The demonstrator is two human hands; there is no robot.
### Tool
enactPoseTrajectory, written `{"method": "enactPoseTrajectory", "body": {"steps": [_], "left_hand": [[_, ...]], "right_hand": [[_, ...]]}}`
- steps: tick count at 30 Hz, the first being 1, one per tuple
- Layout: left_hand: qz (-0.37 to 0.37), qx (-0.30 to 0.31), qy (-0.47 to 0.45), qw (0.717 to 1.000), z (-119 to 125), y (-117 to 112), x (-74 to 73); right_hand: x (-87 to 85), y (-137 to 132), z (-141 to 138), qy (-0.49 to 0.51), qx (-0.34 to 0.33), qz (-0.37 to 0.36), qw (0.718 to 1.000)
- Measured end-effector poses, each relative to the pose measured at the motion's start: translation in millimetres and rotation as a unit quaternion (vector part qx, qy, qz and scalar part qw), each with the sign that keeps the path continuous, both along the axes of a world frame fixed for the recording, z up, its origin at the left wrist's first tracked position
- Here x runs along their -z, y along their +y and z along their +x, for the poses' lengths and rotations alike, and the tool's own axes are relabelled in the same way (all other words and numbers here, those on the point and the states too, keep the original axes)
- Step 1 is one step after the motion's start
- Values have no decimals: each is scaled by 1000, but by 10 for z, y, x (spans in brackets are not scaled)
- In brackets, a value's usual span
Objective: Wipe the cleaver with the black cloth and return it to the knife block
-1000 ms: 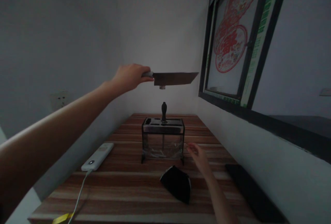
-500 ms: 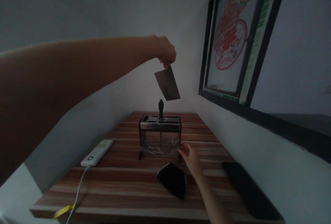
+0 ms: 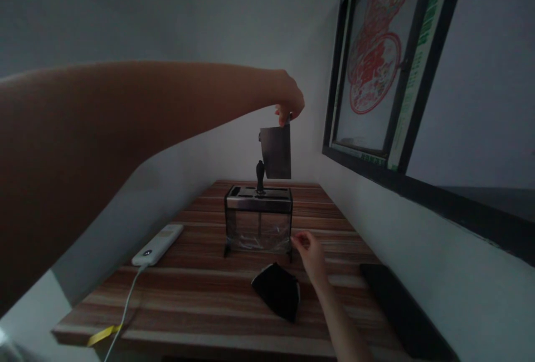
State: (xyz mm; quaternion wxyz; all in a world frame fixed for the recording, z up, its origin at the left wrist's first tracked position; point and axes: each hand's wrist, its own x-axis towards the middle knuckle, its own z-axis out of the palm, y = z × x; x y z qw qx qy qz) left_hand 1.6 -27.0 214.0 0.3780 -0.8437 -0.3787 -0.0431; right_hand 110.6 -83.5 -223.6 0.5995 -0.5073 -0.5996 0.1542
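A cleaver (image 3: pixel 277 153) with a wide, dark rectangular blade hangs blade-down from my left hand (image 3: pixel 291 99), its handle hidden in my closed fingers. Below it stands a knife block (image 3: pixel 259 203) with a metal top, several slots and see-through sides. One black-handled tool (image 3: pixel 260 176) stands upright in the block's top. The cleaver's lower edge is just above and behind the block, right of that handle. My right hand (image 3: pixel 307 246) is low at the block's right side, thumb and forefinger pinched on its edge.
A black face mask (image 3: pixel 276 291) lies on the wood-grain table (image 3: pixel 200 300) before the block. At left is a white power bank (image 3: pixel 157 245) with a cable; a dark flat slab (image 3: pixel 405 309) lies at right. A black-framed window (image 3: pixel 363 157) is on the right wall.
My left hand has moved right and down with the cleaver, whose blade now hangs straighter and lower. My right hand stays at the block's side.
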Motion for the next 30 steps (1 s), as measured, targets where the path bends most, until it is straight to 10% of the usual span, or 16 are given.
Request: {"method": "enactPoseTrajectory", "body": {"steps": [7,20,30], "left_hand": [[-94,-168,154,969,47,-252,117],[-161,-216,-23,963,82,-219,236],[-109,-189,229,949,104,-151,301]], "right_hand": [[22,29,-19,5,2,-6,1000],[43,62,0,5,11,-1,1000],[34,56,7,0,9,-8,1000]]}}
